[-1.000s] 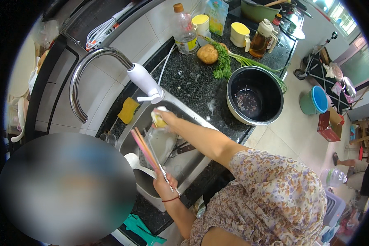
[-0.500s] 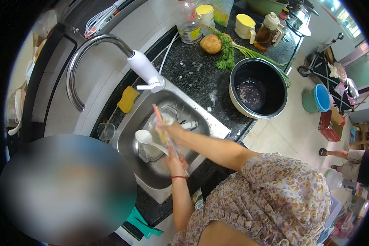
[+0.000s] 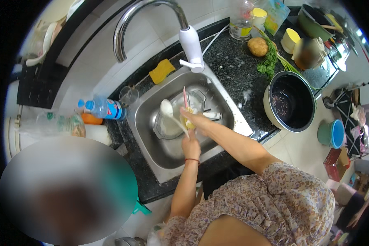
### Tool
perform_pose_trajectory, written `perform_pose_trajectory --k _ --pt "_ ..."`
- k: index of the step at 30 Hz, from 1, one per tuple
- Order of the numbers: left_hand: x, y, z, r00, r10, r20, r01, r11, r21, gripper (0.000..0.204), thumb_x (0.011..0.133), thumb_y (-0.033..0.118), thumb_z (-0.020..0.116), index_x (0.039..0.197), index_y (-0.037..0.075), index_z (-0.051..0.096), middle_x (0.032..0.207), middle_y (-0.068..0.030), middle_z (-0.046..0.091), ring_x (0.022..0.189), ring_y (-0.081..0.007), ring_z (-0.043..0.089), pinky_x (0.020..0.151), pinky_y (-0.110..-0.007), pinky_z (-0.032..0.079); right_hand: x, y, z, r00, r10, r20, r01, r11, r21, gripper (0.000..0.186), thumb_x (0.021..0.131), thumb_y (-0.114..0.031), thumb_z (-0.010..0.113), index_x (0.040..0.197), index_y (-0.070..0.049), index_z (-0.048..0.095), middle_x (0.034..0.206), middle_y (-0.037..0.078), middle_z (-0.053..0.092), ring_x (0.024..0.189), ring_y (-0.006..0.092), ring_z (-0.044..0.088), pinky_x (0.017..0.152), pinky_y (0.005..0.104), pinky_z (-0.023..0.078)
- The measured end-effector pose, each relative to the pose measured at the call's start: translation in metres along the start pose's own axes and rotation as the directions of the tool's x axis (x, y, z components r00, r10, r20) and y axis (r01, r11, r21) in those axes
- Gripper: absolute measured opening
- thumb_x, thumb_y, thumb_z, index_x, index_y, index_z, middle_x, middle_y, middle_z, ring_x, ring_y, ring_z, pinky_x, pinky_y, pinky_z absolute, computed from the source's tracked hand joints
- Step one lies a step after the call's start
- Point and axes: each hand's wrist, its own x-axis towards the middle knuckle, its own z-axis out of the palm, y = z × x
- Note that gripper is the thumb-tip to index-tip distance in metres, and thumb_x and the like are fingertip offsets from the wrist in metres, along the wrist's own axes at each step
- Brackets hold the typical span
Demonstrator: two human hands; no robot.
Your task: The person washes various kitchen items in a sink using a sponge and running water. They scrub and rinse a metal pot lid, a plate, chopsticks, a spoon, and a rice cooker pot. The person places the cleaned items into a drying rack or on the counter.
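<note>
My left hand [image 3: 190,143] is closed on the handles of a white ladle-like spoon [image 3: 166,108] and a bundle of chopsticks [image 3: 185,94] with pink showing, over the steel sink [image 3: 147,151]. My right hand [image 3: 196,119], just above it, is closed round the chopsticks with a yellow-and-white scrubbing pad [image 3: 189,123], partly hidden by the fingers. Under both hands a clear dish [image 3: 162,128] lies in the basin, beside utensils with a pale handle [image 3: 215,115]. A white-and-chrome faucet [image 3: 190,47] stands behind; a yellow sponge [image 3: 162,70] rests left of it.
Black pot [image 3: 290,102], potato [image 3: 257,46], greens [image 3: 268,61], jugs [image 3: 290,40] and bottles stand on the counter [image 3: 238,65] to the right. Blue bottles [image 3: 106,108] and a glass [image 3: 129,96] are left. A bucket [image 3: 330,133], box [image 3: 336,164] and another person [image 3: 348,205] are at far right.
My right hand has come down from the upper basin onto the chopsticks beside my left hand, which now sits lower in the sink. The view has swung, bringing blue bottles into sight.
</note>
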Motion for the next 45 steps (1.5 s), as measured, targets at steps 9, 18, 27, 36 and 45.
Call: perform_pose_trajectory --k 9,18,27,36,45 --pt "-0.007 0.024 -0.011 0.971 -0.065 0.229 0.133 0.947 -0.294 0.048 0.092 0.038 0.042 0.113 -0.005 0.049 0.096 -0.0131 0.059 0.078 -0.0176 0.059 0.067 -0.026 0.047 0.026 -0.016 -0.012 0.988 -0.063 -0.138 0.076 0.993 0.092 0.023 0.077 -0.023 0.068 0.08 -0.002 0.059 0.066 0.005 0.058 0.048 0.0131 0.052 0.038 0.0284 0.038" --pt "0.0 0.037 -0.019 0.946 -0.181 0.268 0.22 0.968 -0.123 0.033 0.091 0.032 0.041 0.098 0.002 0.053 0.073 -0.0068 0.051 0.045 -0.0118 0.045 0.037 -0.025 0.034 0.021 -0.002 0.003 0.968 -0.145 -0.206 0.15 0.989 0.012 0.025 0.08 -0.024 0.065 0.092 -0.003 0.056 0.075 0.004 0.058 0.059 0.0131 0.053 0.051 0.0288 0.043" --pt "0.005 0.017 -0.041 0.974 -0.066 0.217 0.11 0.974 -0.197 0.029 0.091 0.023 0.04 0.107 0.001 0.05 0.096 -0.0104 0.057 0.082 -0.0201 0.056 0.068 -0.036 0.048 0.012 0.016 -0.006 0.996 -0.085 -0.015 0.074 0.935 -0.346 0.027 0.08 -0.019 0.063 0.098 0.0 0.057 0.082 0.007 0.06 0.07 0.0145 0.056 0.06 0.0303 0.045" --pt "0.059 -0.001 -0.06 0.918 0.029 0.395 0.243 0.747 -0.619 0.029 0.089 0.02 0.045 0.111 0.002 0.051 0.104 -0.0104 0.056 0.097 -0.0208 0.054 0.084 -0.033 0.043 -0.019 0.02 0.003 0.888 0.206 0.411 0.114 0.768 -0.63 0.052 0.076 -0.021 0.063 0.118 0.003 0.044 0.103 0.015 0.056 0.091 0.021 0.055 0.078 0.0298 0.045" --pt "0.079 0.053 -0.074 0.982 -0.075 0.171 0.089 0.993 -0.078 0.018 0.087 0.009 0.042 0.096 0.0 0.055 0.074 -0.0094 0.052 0.066 -0.0182 0.055 0.058 -0.032 0.053 -0.02 -0.038 -0.014 0.945 0.299 0.136 -0.283 0.951 -0.12 0.034 0.087 -0.029 0.053 0.112 -0.007 0.048 0.098 0.012 0.057 0.085 0.0215 0.062 0.064 0.0325 0.056"
